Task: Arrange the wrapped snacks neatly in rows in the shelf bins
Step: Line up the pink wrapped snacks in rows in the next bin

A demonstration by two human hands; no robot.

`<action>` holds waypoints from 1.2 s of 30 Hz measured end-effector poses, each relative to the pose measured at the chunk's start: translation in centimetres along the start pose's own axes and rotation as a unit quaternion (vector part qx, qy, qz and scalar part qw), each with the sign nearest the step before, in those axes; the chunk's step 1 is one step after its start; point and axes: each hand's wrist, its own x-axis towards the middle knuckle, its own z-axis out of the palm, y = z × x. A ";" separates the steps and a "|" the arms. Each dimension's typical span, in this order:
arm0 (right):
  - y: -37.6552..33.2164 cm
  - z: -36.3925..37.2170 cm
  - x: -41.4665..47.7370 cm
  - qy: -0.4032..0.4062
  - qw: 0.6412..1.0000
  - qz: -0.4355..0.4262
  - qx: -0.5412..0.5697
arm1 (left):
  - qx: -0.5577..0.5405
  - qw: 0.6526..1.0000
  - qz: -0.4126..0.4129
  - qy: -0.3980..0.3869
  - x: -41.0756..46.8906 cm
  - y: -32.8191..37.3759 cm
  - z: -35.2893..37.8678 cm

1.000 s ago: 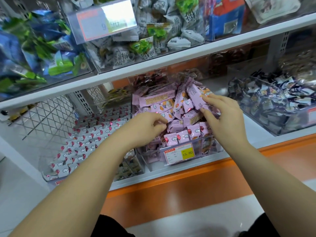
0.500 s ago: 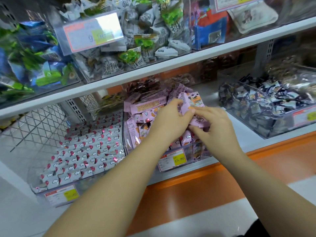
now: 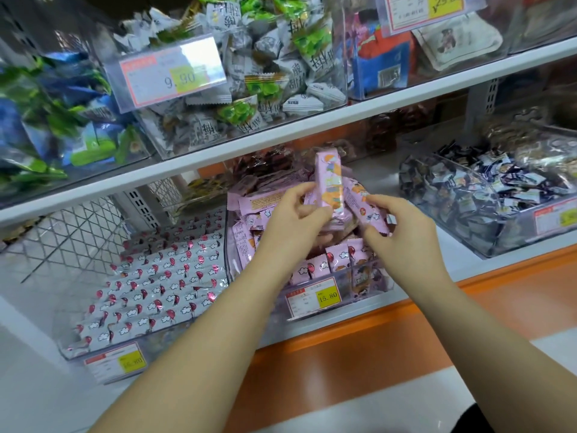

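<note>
Left hand: grips a pink snack pack, held upright above the middle bin.
Right hand: pinches a second pink pack, tilted, just beside the first.
Middle bin: pink packs in a loose heap.
Price tags: "15.80" on the middle bin; "9.90" and "29.80" above.
Neighbours: white sticks in rows to the left; dark candies to the right.

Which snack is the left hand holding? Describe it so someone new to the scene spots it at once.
On the lower shelf, find the middle clear bin with the 15.80 price tag. Above its heap of pink snacks, the left hand pinches one pink bar. It alone stands upright, orange print facing the camera; the right hand holds a slanted bar, the rest lie piled.
</note>
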 end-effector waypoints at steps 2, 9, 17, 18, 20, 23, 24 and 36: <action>0.0 -0.1 0.0 0.003 1.000 -0.008 -0.002 | -0.069 0.998 -0.011 -0.003 -0.7 0.0 -1.7; -1.0 0.3 -0.1 0.092 0.994 0.000 0.060 | -0.122 0.992 -0.027 0.034 -2.8 -0.1 -7.1; -4.2 1.3 -1.5 0.052 0.983 -0.124 0.126 | 0.213 0.971 0.087 0.069 -4.6 -1.3 -9.6; -4.4 1.7 -1.6 0.023 0.983 -0.131 0.129 | 0.243 0.963 0.089 0.076 -4.8 -1.5 -9.7; -4.7 2.3 -1.8 -0.029 0.980 -0.161 0.118 | 0.302 0.945 0.091 0.087 -5.3 -1.9 -9.7; -5.0 2.9 -1.9 -0.082 0.977 -0.172 0.094 | 0.387 0.911 0.108 0.095 -5.8 -2.4 -10.0; -5.1 3.0 -1.9 -0.099 0.977 -0.164 0.096 | 0.415 0.897 0.118 0.093 -6.0 -2.5 -10.1; -5.1 5.1 -1.3 -0.273 0.958 -0.080 0.040 | 0.581 0.798 0.159 -0.004 -4.9 -4.2 -11.7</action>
